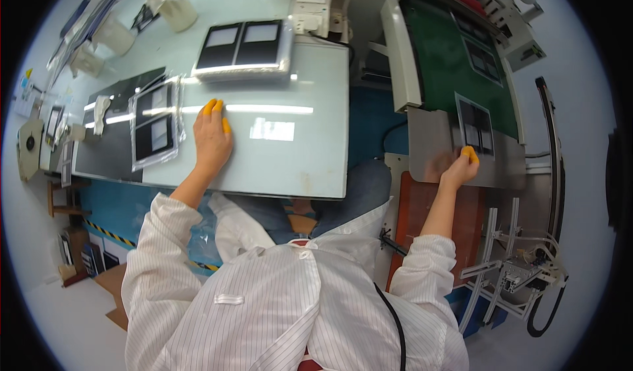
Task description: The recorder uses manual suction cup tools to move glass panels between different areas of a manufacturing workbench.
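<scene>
My left hand (212, 136) rests on the glass-topped table (316, 153), its fingers stretched out and holding nothing. Yellow finger cots cover some fingertips of both hands. Left of it lies a clear-wrapped sheet with black panels (153, 125); farther off is a thick stack of similar black-panelled sheets (242, 51). Out to the right, my right hand (459, 169) pinches the near edge of a thin black-panelled sheet (476, 124). That sheet lies across the end of a green conveyor belt (438, 61) and a metal plate (432, 140).
More sheets (483, 61) lie farther up the belt. White tubs (170, 3) stand at the table's far left. A dark mat (112, 150) with a crumpled white cloth (101, 114) covers the left side. A metal frame (508, 272) stands near my right arm.
</scene>
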Demonstrator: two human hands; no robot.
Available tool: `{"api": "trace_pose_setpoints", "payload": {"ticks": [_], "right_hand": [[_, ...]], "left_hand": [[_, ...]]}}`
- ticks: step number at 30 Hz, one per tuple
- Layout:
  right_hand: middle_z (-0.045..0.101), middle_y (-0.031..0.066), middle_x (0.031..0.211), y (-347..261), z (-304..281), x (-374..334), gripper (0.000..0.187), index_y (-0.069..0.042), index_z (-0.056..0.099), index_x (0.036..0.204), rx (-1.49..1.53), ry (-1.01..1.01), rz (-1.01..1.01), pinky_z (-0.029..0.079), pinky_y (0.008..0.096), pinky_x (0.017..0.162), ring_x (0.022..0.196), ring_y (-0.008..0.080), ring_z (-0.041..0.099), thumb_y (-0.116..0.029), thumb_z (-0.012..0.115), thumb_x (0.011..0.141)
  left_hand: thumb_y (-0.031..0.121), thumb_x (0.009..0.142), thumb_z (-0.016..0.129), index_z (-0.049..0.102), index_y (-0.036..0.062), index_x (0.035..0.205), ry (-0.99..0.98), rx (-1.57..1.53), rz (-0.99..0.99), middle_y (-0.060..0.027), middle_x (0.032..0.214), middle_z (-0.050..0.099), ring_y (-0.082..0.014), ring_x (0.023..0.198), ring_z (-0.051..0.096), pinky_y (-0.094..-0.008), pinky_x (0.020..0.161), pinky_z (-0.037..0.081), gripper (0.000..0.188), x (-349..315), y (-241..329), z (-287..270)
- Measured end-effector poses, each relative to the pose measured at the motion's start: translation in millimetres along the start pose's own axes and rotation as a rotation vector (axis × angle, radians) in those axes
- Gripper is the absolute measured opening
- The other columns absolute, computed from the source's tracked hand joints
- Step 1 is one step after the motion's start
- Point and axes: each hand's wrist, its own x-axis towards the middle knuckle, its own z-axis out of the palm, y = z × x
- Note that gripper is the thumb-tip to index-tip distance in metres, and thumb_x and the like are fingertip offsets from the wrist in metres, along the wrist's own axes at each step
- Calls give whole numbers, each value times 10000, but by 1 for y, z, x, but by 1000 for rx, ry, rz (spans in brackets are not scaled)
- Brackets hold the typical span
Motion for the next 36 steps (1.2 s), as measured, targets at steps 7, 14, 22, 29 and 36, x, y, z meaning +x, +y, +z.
{"api": "trace_pose_setpoints", "payload": {"ticks": [7, 14, 22, 29, 36], "right_hand": [[576, 203, 1072, -17, -29, -11, 322, 123, 499, 1117, -46, 264, 8, 573, 325, 789, 901, 263, 637, 129, 559, 800], [550, 255, 1059, -49, -56, -56, 217, 212, 515, 1004, 277, 189, 220, 599, 355, 777, 866, 307, 631, 159, 527, 794], [608, 214, 1139, -113, -39, -146, 347, 84, 498, 1252, 328, -598, 232, 548, 280, 836, 982, 216, 628, -1, 524, 916], [644, 169, 1119, -127, 36, -200, 338, 49, 514, 1262, 226, -1208, 376, 492, 189, 655, 857, 103, 630, -70, 546, 947], [650, 99, 1061, -117, 96, -229, 307, 40, 530, 1242, 247, -1155, 389, 491, 170, 682, 810, 88, 618, -59, 534, 951]], "left_hand": [[48, 793, 574, 493, -26, 1261, 99, -45, 73, -208, 1299, 492, -370, 1249, 424, -447, 1058, 323, 480, -2, -4, 7], [54, 811, 568, 523, -37, 1204, 144, -106, 73, -216, 1278, 519, -383, 1243, 438, -449, 1060, 337, 406, -7, -8, 4], [83, 829, 564, 590, -26, 1135, 158, -274, 65, -195, 1218, 569, -354, 1229, 461, -418, 1042, 360, 326, -11, -19, 2], [384, 1007, 412, 579, -12, 1232, -354, -1410, -270, -125, 1063, 656, -238, 933, 635, -342, 980, 430, 485, -2, -30, -43], [176, 977, 520, 576, 15, 1240, -558, -1378, -442, -60, 1002, 655, -102, 880, 634, -232, 724, 528, 313, -10, -35, -66]]}}
